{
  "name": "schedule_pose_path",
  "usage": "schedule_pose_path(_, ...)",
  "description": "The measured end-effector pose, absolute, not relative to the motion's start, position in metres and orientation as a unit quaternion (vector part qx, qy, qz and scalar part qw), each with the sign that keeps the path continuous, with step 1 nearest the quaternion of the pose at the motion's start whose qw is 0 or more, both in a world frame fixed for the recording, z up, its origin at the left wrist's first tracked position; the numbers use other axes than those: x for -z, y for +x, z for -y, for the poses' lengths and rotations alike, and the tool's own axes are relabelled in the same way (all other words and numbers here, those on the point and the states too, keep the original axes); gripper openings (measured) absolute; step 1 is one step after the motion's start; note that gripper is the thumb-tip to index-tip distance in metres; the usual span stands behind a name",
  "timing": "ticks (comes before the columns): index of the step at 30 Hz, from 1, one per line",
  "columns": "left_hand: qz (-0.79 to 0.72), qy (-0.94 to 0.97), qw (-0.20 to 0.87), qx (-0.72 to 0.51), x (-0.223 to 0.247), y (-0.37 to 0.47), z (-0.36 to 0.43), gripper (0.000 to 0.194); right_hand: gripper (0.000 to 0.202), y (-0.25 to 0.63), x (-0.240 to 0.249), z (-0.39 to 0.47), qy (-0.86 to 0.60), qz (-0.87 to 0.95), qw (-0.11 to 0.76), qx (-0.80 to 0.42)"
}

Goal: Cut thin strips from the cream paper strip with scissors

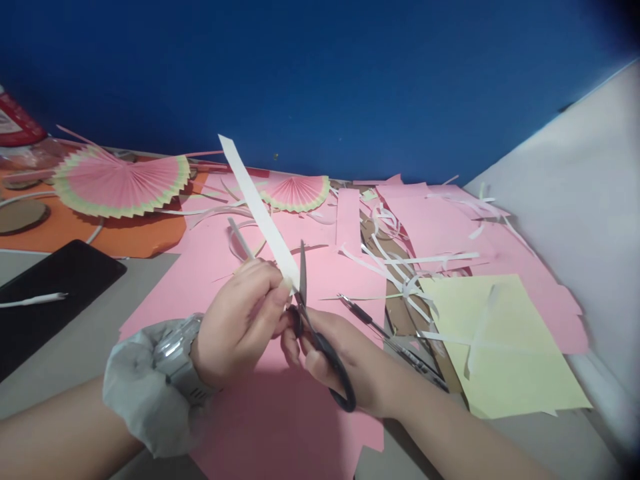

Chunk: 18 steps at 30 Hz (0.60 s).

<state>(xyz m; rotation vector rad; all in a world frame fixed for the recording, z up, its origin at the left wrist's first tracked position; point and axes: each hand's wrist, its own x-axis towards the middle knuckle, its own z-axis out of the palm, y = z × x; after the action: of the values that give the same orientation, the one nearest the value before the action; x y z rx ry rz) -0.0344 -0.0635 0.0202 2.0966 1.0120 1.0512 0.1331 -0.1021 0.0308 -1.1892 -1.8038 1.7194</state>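
Note:
My left hand (245, 320), with a watch and a grey scrunchie at the wrist, pinches the lower end of a long white paper strip (257, 207). The strip slants up and to the left. My right hand (335, 353) holds black-handled scissors (327, 360) with fingers in the loops. Their blades point upward, slightly apart, right beside the strip's lower end; whether they touch its edge I cannot tell. A large pink paper sheet (295, 413) lies under both hands.
Two pleated pink paper fans, a large one (123, 183) and a smaller one (297, 193), lie at the back. A pen (365, 313), paper scraps (405, 267) and a yellow sheet (510, 373) are at right. A black tablet-like device (60, 287) lies left. A blue panel (320, 80) stands behind.

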Motion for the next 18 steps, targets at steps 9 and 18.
schedule_pose_path(9,-0.378,0.793,0.285,-0.384,-0.0191,-0.0350,0.0617,0.021,0.028,0.1315,-0.0347,0.1019,-0.440,0.666,0.181,-0.575)
schedule_pose_path(18,-0.400,0.766,0.352,-0.360,-0.0195,-0.0354,0.0609,0.024,0.055,0.1315,-0.0363,0.1023,-0.435,0.626,0.188,-0.619)
